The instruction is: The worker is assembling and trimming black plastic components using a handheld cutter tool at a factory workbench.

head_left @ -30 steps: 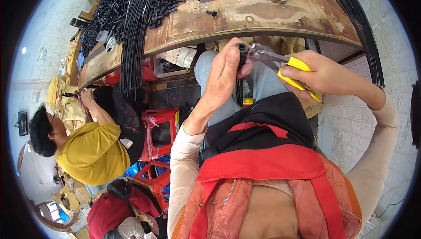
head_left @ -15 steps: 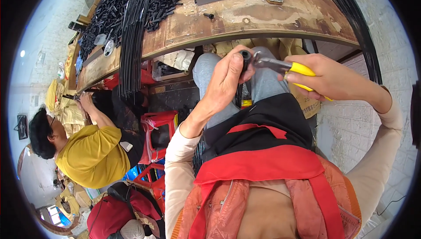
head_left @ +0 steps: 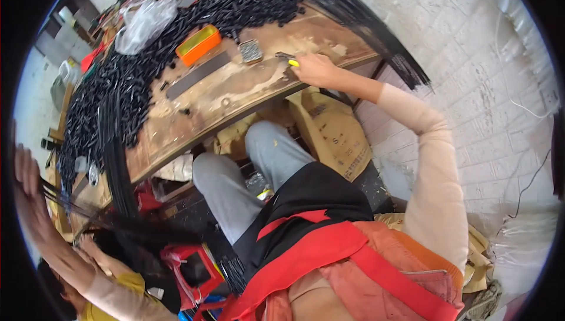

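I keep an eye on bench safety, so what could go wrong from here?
The left hand, blurred, is stretched out near the co-worker in yellow; that arm might bump them. The black rod bundle on the left overhangs the edge of the table and could slip if snagged. The right hand holds the pliers near the small tin, so a knock might spill its contents.

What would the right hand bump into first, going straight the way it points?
Probably the yellow-handled pliers in the right hand would meet the squarish container of tiny grey pieces on the workbench, though their height is unclear.
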A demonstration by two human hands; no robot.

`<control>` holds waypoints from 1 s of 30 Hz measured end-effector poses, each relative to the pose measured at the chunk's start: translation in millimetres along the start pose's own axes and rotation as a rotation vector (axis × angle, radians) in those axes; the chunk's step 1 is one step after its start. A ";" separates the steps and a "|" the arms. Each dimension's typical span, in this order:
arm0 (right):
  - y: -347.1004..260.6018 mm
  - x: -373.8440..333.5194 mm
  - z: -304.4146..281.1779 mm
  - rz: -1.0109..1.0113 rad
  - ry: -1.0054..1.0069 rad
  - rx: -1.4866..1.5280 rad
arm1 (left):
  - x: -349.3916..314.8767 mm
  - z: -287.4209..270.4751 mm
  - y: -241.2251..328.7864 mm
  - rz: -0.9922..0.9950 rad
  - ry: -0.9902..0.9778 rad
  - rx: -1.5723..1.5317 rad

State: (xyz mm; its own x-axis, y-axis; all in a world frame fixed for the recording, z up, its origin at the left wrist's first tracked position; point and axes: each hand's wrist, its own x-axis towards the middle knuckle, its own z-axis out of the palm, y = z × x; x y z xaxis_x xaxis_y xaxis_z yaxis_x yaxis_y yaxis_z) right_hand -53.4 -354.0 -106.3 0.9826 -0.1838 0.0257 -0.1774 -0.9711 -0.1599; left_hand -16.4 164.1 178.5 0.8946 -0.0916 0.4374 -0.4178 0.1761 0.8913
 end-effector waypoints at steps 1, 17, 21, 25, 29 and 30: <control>5.6 3.4 5.7 0.014 0.011 -0.008 | -7.2 -5.1 -15.5 -0.044 0.174 0.186; 229.7 49.6 -8.0 0.300 0.486 -0.377 | -330.1 -98.5 -390.1 -0.526 -0.185 1.087; 225.5 64.5 -31.7 0.347 0.115 -0.264 | -310.9 -94.5 -380.9 -0.530 -0.345 1.090; 230.5 63.2 -41.6 0.323 0.170 -0.269 | -275.0 -59.5 -351.8 -0.486 -0.352 1.005; 238.0 82.6 -101.0 0.525 0.013 0.129 | -251.8 -38.0 -316.9 -0.404 -0.408 1.044; 243.1 85.7 -114.3 0.528 0.024 0.129 | -246.5 -33.9 -311.4 -0.387 -0.410 1.051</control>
State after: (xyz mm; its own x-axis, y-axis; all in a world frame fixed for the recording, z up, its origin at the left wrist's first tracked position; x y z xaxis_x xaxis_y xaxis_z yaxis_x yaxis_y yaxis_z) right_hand -18.6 -623.2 -30.2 0.7598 -0.6466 -0.0681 -0.6371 -0.7195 -0.2766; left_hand -101.4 165.1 -211.0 0.9523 -0.3014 -0.0472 -0.2273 -0.8040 0.5495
